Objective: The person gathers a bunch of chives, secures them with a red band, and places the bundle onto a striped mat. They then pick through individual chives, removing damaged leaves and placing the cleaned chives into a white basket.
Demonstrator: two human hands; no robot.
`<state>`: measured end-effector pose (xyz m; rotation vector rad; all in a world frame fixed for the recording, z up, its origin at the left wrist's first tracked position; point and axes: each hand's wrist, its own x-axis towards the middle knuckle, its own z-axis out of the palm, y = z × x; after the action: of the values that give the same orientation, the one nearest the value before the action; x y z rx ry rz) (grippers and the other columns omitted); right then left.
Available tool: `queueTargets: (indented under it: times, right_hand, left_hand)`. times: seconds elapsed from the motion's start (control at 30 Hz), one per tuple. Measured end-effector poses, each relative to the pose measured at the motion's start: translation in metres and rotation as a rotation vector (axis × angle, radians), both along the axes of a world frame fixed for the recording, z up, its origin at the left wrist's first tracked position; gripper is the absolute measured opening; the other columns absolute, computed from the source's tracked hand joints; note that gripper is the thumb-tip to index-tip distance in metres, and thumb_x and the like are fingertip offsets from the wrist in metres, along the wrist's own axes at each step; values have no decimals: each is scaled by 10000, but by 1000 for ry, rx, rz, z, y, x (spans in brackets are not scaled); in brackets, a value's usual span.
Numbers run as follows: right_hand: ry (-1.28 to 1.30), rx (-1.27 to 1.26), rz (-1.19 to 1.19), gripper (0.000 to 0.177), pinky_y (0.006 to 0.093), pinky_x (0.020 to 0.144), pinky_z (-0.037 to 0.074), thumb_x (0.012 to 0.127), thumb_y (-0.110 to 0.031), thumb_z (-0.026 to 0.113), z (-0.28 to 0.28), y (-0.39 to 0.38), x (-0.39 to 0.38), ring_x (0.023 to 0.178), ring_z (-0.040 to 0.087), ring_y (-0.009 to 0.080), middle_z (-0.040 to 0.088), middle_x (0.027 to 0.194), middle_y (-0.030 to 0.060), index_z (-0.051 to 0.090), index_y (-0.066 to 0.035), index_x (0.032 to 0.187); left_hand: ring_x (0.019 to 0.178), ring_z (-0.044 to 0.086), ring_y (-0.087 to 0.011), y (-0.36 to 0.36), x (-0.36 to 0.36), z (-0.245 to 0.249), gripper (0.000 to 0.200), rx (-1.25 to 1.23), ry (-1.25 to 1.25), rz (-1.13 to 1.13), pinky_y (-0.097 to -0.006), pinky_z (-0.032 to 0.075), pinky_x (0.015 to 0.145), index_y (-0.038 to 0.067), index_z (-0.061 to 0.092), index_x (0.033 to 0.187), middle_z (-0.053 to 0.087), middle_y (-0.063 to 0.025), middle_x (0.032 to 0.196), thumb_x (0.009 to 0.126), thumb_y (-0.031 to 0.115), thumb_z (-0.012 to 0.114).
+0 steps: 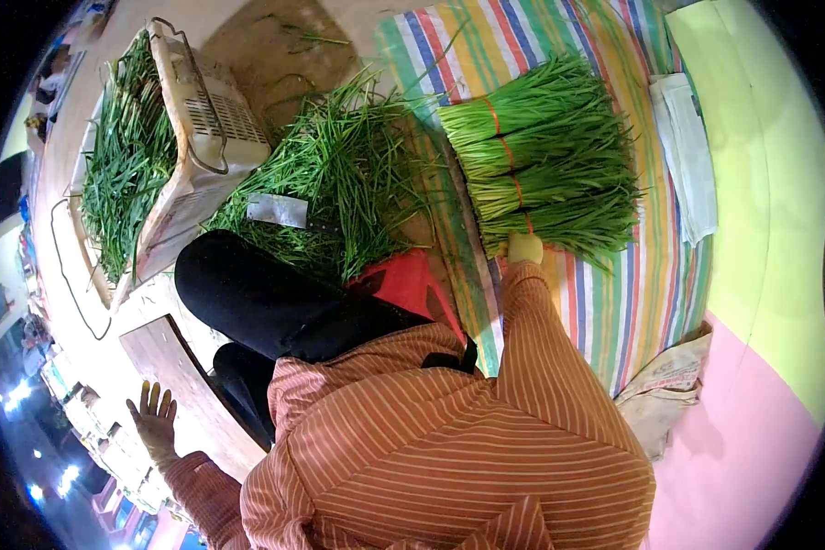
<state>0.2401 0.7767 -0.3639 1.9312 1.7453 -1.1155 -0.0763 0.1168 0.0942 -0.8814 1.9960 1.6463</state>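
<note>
Several bundles of garlic chives (559, 137), tied with red bands, lie side by side on a striped woven plastic sheet (605, 302). My right hand (525, 247) is closed on the stem end of the nearest bundle of garlic chives (577, 225), by its band; the fingertips are partly hidden. Far off to the left, my left hand (156, 426) is held out with its fingers spread and nothing in it. Beneath it a wooden board (188, 390) rests beside my leg. Loose garlic chives (348, 174) are heaped before my knees.
At the left a white plastic basket (211, 119) with wire handles lies tipped, full of greens. On the loose heap is a flat, shiny metal piece (278, 210). Something red (403, 284) sits by my knee. Folded pale sacking (686, 156) lies on the sheet's right edge, near a yellow-green wall (761, 110).
</note>
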Motion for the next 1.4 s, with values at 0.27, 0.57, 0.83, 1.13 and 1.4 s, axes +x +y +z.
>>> queueTargets:
  times: [0.27,0.57,0.83,1.13,1.4]
  right_hand:
    - [-161,105,-159,357,432,646,534,783,-280,717,155,-36,-87,790,671,345,674,898,223,637,23,953]
    - [-274,111,-182,343,415,576,479,728,-270,741,65,-32,-68,621,620,287,640,701,198,638,49,798]
    - [-460,-51,638,168,355,567,499,837,-186,658,49,-33,-70,714,648,216,688,831,123,676,-22,865]
    - [97,-228,-789,183,325,523,488,885,-162,617,82,-38,-77,615,632,179,664,743,108,644,19,875]
    - [249,-68,-584,279,345,497,473,841,-206,574,9,-63,-42,538,625,217,649,674,142,627,62,786]
  left_hand:
    - [1127,518,-268,8,6,-7,667,18,-44,-49,-407,395,960,130,487,1334,488,-94,1345,904,631,390]
    - [1176,492,-283,5,-2,-19,648,0,-70,-23,-422,369,993,138,461,1358,471,-90,1369,933,610,333]
    - [1175,498,-289,4,1,-18,655,-20,-67,-24,-433,380,984,145,495,1335,483,-92,1361,915,629,358]
    - [1171,495,-283,-13,0,-24,646,61,-79,-63,-433,370,998,146,490,1340,476,-93,1364,917,620,369]
    - [1061,561,-260,10,4,-24,686,-27,-54,-18,-413,441,909,108,497,1321,527,-102,1297,901,639,389]
